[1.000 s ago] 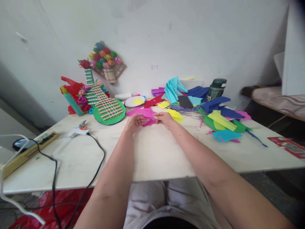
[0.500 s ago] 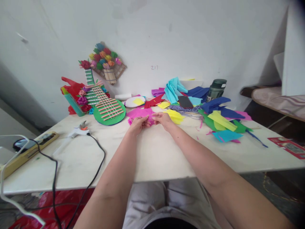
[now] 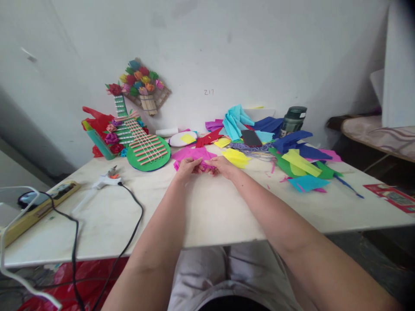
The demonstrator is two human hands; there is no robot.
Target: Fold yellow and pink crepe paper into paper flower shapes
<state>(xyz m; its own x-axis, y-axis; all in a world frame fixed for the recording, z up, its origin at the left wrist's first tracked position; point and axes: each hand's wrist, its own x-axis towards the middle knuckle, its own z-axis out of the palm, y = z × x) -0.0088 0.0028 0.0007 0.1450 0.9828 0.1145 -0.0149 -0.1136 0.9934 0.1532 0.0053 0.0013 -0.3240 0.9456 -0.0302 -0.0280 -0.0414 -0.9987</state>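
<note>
Bright pink crepe paper (image 3: pixel 193 153) lies on the table under and just beyond my hands. My left hand (image 3: pixel 190 167) pinches its near edge, thumb on top. My right hand (image 3: pixel 221 166) pinches pink paper too, a few centimetres to the right, with its fingers curled under. The fingertips of both hands nearly meet, and the paper between them is partly hidden. Right behind my right hand are yellow paper pieces (image 3: pixel 237 158). To the left stands a green lute-shaped craft (image 3: pixel 149 152) with pink sticks, white strings and paper flowers.
A glue gun (image 3: pixel 108 180) with a black cord and a yellow power strip (image 3: pixel 48 207) occupy the left side. A phone (image 3: pixel 251 138), purple yarn (image 3: pixel 249 149), coloured paper (image 3: pixel 308 183) and a dark bottle (image 3: pixel 293 121) stand at the back right. The table's front edge (image 3: pixel 223 245) is near my lap.
My right hand has come slightly down and its fingers have curled further under the pink paper. My left hand stays nearly in place. The view has shifted slightly.
</note>
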